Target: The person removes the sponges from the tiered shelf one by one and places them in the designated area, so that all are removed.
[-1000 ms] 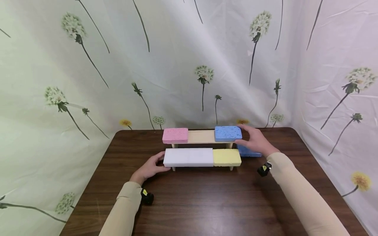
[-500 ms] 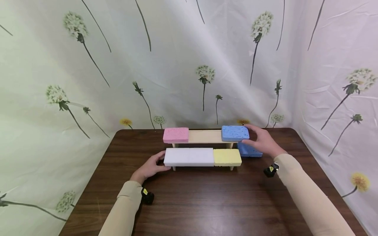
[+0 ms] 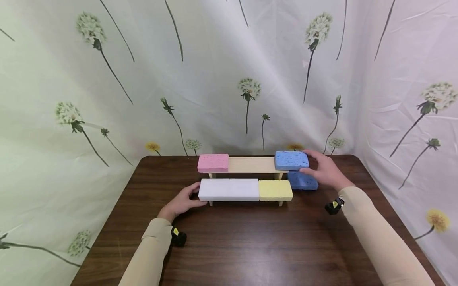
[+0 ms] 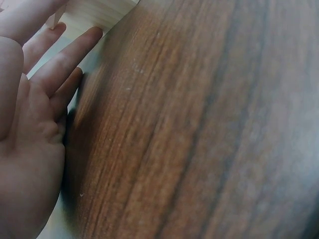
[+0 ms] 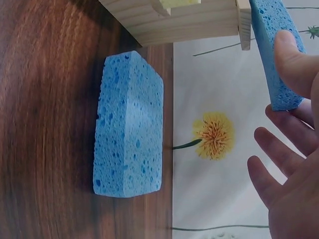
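Observation:
A two-tier wooden stand (image 3: 250,165) is on the table. My right hand (image 3: 327,170) pinches a blue sponge (image 3: 291,160) at the upper tier's right end, thumb on one edge and fingers behind; the sponge juts past the board. My left hand (image 3: 181,201) holds the lower tier's left end, thumb in front and fingers behind. In the left wrist view its fingers (image 4: 65,62) reach to the pale wood. Beside that hand, white sponges (image 3: 229,190) lie on the lower tier, with a yellow sponge (image 3: 275,190) to their right. A pink sponge (image 3: 213,163) sits at the upper left.
A second blue sponge (image 5: 129,129) lies on the brown table (image 3: 243,246), just right of the stand and below my right hand. A white cloth (image 3: 214,79) printed with dandelions hangs behind the table and along its sides.
My right hand has slid the blue sponge rightward along the upper tier, past its end, baring more board between it and the pink sponge. My left hand stays at the stand's left end.

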{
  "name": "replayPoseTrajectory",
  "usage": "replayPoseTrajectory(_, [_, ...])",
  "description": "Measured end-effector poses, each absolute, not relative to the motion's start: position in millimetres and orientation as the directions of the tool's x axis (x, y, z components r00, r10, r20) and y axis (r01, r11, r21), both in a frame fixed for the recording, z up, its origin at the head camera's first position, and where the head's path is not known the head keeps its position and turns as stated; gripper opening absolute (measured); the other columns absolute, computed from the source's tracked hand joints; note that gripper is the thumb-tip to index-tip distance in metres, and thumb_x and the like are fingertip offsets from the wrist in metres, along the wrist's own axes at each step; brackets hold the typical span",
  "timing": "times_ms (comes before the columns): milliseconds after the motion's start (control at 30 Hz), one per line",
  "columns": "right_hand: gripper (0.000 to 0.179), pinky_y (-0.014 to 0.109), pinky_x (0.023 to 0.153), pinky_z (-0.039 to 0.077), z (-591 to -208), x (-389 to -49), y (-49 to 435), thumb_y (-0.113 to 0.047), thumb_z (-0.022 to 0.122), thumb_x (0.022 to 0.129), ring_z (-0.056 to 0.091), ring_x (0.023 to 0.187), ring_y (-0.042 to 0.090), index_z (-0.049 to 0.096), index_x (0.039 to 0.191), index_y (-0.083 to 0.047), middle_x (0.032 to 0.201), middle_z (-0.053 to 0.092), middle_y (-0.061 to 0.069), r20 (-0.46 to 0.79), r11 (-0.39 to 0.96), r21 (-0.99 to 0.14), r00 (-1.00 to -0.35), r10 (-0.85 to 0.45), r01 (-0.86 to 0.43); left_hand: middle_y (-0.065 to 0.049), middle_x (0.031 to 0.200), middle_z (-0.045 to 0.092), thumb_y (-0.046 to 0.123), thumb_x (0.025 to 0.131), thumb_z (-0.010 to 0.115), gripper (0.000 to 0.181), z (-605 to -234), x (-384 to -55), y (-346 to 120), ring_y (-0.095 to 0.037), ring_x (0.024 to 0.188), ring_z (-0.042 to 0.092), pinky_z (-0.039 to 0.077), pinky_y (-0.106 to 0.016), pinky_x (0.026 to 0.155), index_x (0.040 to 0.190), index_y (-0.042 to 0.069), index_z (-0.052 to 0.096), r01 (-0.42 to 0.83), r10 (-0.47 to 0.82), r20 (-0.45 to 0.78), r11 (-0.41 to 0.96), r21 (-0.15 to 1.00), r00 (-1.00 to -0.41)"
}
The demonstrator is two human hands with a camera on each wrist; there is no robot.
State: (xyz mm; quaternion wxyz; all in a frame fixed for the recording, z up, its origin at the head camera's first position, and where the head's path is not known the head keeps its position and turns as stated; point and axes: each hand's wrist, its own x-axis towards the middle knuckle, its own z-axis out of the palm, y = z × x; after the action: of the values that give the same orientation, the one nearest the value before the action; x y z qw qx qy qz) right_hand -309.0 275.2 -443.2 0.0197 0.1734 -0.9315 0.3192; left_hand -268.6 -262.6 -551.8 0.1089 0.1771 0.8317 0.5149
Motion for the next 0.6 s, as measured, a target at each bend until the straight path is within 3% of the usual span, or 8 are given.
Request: replayPoseTrajectory(600, [0.068,0.066,0.111,0.038,-444.1,-308.1,298.0,-0.017,0.074,0.1,0.047,0.139,0.05,0.041,0.158,-0.001,0.156,0.046,0.027,0.176,0.751,-0.57,-0.942,-0.286,-0.335,-0.018,0.147,0.061,0.017,0.091,0.085,0.08,-551.9,-268.6,-262.1,-0.037,0.139,0.05,0.033,-0.06,0.116,0.158,0.004,0.043,0.213,0.415,0.027,0.409,0.887,-0.91])
